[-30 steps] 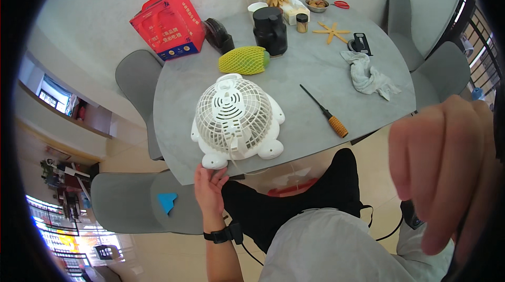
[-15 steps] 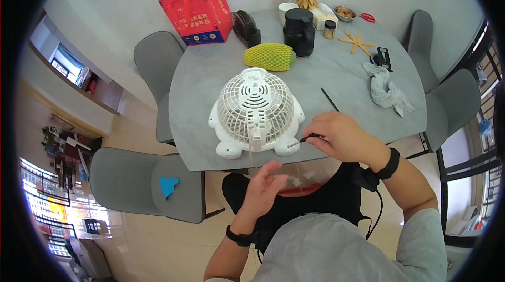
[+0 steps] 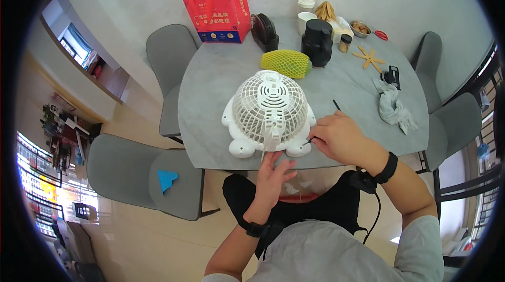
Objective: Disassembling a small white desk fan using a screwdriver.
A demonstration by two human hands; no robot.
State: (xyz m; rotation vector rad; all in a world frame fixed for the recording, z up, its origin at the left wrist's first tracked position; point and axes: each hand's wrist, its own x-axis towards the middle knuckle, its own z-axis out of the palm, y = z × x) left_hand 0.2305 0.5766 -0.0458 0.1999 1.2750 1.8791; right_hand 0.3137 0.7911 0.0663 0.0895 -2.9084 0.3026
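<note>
A white fan (image 3: 271,111) with a round slotted grille and rounded feet sits near the front edge of the grey table. My right hand (image 3: 339,137) pinches a small screwdriver (image 3: 309,141); its thin shaft points at the fan's right front foot (image 3: 298,148). Most of the handle is hidden by my fingers. Below the fan, my left hand (image 3: 273,179) is open with fingers spread, and its fingertips reach the fan's lower edge beside the pale cord (image 3: 264,151). Whether they touch it I cannot tell. A thin black rod (image 3: 336,105) lies just beyond my right hand.
Behind the fan are a netted yellow-green fruit (image 3: 286,63), a black jug (image 3: 317,43) and a red gift bag (image 3: 218,11). A grey cloth (image 3: 394,107) and a wooden star-shaped trivet (image 3: 369,59) lie to the right. Grey chairs (image 3: 126,169) surround the table (image 3: 205,108).
My left hand has moved up to the fan's lower edge. The screwdriver stays at the right front foot. The whole view has shifted slightly.
</note>
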